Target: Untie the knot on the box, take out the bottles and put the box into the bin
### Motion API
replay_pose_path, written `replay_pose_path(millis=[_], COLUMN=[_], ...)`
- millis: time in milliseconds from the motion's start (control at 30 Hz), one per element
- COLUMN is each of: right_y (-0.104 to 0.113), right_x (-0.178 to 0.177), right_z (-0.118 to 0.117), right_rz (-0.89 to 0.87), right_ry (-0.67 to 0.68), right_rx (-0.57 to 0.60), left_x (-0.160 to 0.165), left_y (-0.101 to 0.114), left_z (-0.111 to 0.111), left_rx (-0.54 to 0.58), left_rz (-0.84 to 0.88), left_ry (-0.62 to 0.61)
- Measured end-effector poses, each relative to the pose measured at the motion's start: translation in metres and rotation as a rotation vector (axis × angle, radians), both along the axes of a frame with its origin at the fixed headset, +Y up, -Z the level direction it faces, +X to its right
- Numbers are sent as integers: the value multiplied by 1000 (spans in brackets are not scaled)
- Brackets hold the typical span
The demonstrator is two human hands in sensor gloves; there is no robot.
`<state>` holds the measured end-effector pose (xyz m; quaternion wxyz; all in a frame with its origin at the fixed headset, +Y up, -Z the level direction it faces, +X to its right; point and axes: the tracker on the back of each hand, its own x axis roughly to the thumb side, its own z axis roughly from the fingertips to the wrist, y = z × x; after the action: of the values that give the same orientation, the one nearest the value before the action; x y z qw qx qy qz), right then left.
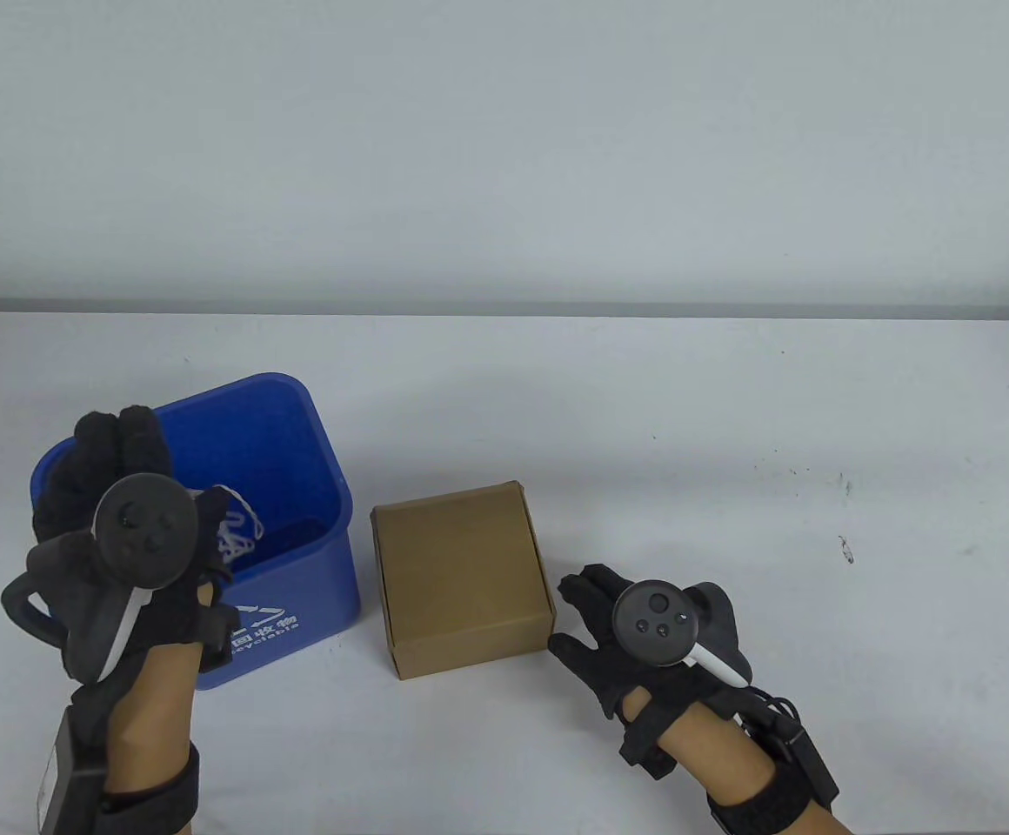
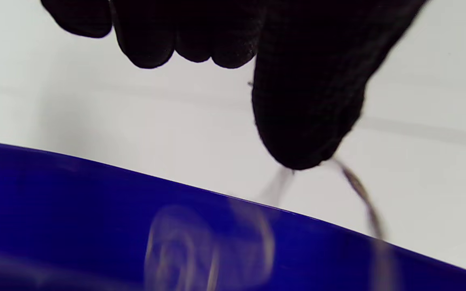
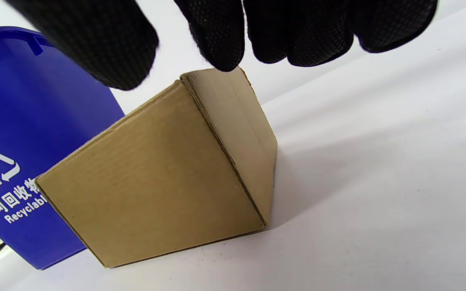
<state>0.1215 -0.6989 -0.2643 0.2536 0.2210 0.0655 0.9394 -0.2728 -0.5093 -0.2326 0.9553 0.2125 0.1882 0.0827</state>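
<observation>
A closed brown cardboard box sits on the white table, with no string around it. In the right wrist view, the box fills the middle. My left hand hovers over the blue bin with fingers and thumb apart. A white string trails from it into the bin. In the left wrist view, the blurred string hangs off the thumb tip of my left hand above the bin. My right hand lies spread beside the box's near right corner, holding nothing. No bottles show.
The bin stands just left of the box and bears a white recycling mark. A pale wall runs behind the table's far edge. Bare white tabletop stretches to the right of the box.
</observation>
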Motion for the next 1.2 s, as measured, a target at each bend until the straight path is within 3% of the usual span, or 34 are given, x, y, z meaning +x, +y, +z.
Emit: replay_pose_path(millis=[333, 700, 933, 1033, 1200], right_y=[1, 8, 15, 19, 23], right_x=[2, 10, 14, 13, 14], right_z=[-1, -3, -1, 2, 13], right_rz=[-10, -39, -58, -62, -64], right_ry=[-3, -25, -38, -34, -15], right_rx=[4, 11, 31, 52, 72], left_x=[14, 66, 102, 114, 123], left_y=[7, -14, -50, -77, -123], left_z=[12, 56, 66, 57, 38], left_rx=[42, 59, -26, -122, -247], left_rz=[-20, 73, 109, 203, 233], left_ry=[-42, -397, -586, -698, -733])
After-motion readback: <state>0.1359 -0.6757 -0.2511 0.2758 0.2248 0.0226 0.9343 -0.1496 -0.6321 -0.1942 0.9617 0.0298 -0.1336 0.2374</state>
